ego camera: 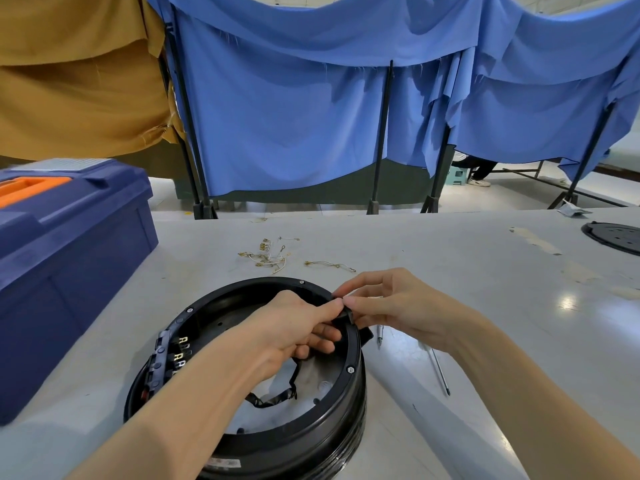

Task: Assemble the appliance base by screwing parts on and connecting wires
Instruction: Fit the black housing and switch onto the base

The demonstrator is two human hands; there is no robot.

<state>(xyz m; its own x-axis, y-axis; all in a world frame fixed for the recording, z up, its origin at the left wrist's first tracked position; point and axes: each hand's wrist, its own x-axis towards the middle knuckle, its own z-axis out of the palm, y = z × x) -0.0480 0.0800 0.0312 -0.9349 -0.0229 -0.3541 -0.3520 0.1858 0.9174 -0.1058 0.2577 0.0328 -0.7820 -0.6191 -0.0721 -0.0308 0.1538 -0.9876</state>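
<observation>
**Hands at the rim of the appliance base [329, 441]**

Head view: the round black base sits on the table [485, 271]. The left hand [294, 327] reaches inside it, fingers curled, thumb on a small black part [347, 315] at the far-right rim. The right hand [391, 306] pinches that part from outside. A screwdriver [439, 370] lies just right.
</observation>
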